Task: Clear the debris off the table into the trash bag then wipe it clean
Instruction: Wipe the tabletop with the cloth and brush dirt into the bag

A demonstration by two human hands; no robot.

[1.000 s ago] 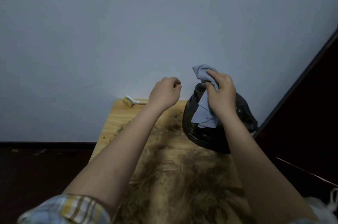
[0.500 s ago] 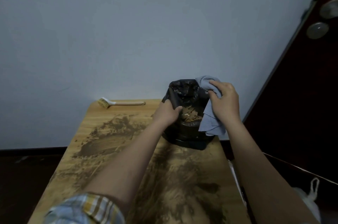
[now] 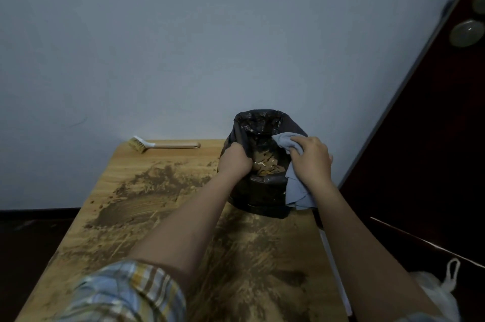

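Note:
A black trash bag (image 3: 259, 198) stands open at the far right of the wooden table (image 3: 126, 164), with brown debris (image 3: 265, 166) visible inside. My left hand (image 3: 233, 161) grips the bag's near-left rim. My right hand (image 3: 311, 161) holds a grey-blue cloth (image 3: 298, 190) against the bag's right rim, and the cloth hangs down the bag's outside. Brown dirt smears (image 3: 147, 190) cover much of the tabletop.
A small brush (image 3: 162, 144) with a wooden handle lies along the table's far edge by the wall. A dark door (image 3: 433, 138) stands to the right. A white plastic bag (image 3: 441, 292) sits on the floor at the lower right.
The bag has been stood upright and opened. My left hand went from hovering free to gripping the rim. My right hand with the cloth came down onto the right rim.

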